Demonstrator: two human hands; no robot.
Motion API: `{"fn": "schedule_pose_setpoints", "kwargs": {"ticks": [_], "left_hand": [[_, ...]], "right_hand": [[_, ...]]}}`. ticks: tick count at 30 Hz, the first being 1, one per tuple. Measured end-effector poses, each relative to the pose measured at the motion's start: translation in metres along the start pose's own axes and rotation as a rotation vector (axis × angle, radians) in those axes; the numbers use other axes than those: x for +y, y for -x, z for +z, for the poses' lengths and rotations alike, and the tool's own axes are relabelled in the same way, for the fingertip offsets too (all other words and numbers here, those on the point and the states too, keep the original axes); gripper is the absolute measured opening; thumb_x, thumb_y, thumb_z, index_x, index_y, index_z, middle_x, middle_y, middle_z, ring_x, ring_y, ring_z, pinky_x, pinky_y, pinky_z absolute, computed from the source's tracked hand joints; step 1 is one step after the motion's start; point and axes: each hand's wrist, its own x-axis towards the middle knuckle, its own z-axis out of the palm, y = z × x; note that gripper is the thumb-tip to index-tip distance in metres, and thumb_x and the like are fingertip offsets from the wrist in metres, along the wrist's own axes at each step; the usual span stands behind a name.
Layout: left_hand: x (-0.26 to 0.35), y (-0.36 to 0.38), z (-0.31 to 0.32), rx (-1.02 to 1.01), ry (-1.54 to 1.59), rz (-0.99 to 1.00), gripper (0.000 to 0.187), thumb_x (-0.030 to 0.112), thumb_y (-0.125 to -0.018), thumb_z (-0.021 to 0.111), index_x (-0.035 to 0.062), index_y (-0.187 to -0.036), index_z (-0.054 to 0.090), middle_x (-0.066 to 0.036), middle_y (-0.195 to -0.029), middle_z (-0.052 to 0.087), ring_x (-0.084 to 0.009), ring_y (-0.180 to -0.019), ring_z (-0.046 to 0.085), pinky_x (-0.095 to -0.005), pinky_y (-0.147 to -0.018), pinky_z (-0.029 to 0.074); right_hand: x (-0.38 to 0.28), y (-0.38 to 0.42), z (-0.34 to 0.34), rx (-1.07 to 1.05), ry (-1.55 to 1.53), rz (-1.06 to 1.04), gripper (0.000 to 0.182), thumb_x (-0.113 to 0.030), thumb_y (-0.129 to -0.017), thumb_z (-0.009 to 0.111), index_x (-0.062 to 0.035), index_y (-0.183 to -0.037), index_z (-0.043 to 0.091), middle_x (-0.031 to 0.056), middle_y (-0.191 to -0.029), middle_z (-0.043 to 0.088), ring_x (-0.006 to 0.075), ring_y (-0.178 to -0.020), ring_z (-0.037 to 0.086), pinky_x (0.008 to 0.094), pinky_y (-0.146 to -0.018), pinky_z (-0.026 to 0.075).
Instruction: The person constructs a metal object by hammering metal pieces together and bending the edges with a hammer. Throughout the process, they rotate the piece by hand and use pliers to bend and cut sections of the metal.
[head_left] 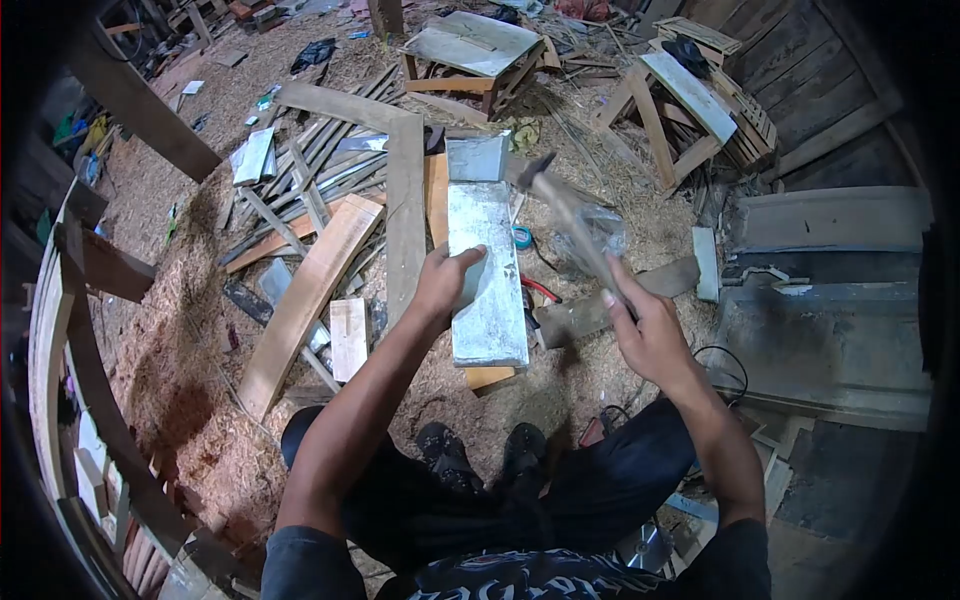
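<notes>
A long box-like block with a worn, whitish top (485, 275) lies lengthwise in front of me, its near end toward my knees. My left hand (445, 285) grips its left side, thumb lying on the top face and the other fingers hidden at the edge. A smaller grey-white piece (477, 158) sits at the block's far end. In my right hand (648, 335) is a hammer (580, 232), held by its wooden handle. The hammer's head is raised to the right of the block, apart from it and slightly blurred.
Beside the block lie a teal tape measure (522, 237) and a red-handled tool (541, 290). Planks (310, 300) and an L-shaped wooden piece (405, 200) spread leftward over wood shavings. Low wooden stands (475, 45) are farther back. A circular blade (645, 548) shows near my right leg.
</notes>
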Motion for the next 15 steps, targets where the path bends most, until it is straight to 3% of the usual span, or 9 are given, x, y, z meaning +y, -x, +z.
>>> {"fn": "schedule_pose_setpoints", "kwargs": {"ticks": [2, 5, 8, 15], "left_hand": [[-0.002, -0.003, -0.003, -0.007, 0.015, -0.018, 0.032, 0.018, -0.090, 0.064, -0.0054, -0.112, 0.060, -0.012, -0.093, 0.067, -0.0191, -0.076, 0.065, -0.0313, -0.070, 0.051], [-0.004, -0.001, -0.001, -0.005, 0.002, -0.021, 0.032, 0.018, -0.089, 0.065, -0.0052, -0.112, 0.060, -0.012, -0.093, 0.067, -0.0194, -0.076, 0.065, -0.0317, -0.069, 0.051], [-0.008, -0.006, 0.001, -0.014, -0.061, 0.024, 0.032, 0.017, -0.089, 0.065, -0.0049, -0.111, 0.060, -0.012, -0.093, 0.067, -0.0196, -0.075, 0.065, -0.0322, -0.068, 0.051], [-0.002, 0.000, 0.002, 0.001, -0.039, -0.010, 0.031, 0.018, -0.088, 0.065, -0.0042, -0.110, 0.061, -0.011, -0.091, 0.067, -0.0189, -0.073, 0.065, -0.0324, -0.066, 0.051]], "right_hand": [[-0.027, -0.003, -0.002, 0.056, -0.112, 0.195, 0.050, -0.007, -0.095, 0.051, 0.0010, -0.143, 0.040, 0.0334, -0.099, 0.064, 0.0475, -0.095, 0.063, 0.0443, -0.078, 0.051], [0.011, 0.011, 0.032, -0.051, -0.076, 0.058, 0.050, -0.008, -0.095, 0.051, 0.0007, -0.143, 0.040, 0.0326, -0.099, 0.064, 0.0456, -0.097, 0.064, 0.0444, -0.080, 0.051], [-0.001, 0.007, 0.016, -0.065, 0.006, -0.002, 0.050, -0.007, -0.095, 0.051, 0.0013, -0.143, 0.040, 0.0328, -0.099, 0.064, 0.0441, -0.096, 0.066, 0.0446, -0.080, 0.051], [-0.005, 0.000, 0.004, 0.128, -0.036, 0.005, 0.049, -0.008, -0.095, 0.052, 0.0033, -0.142, 0.040, 0.0326, -0.097, 0.065, 0.0439, -0.089, 0.067, 0.0420, -0.074, 0.051]]}}
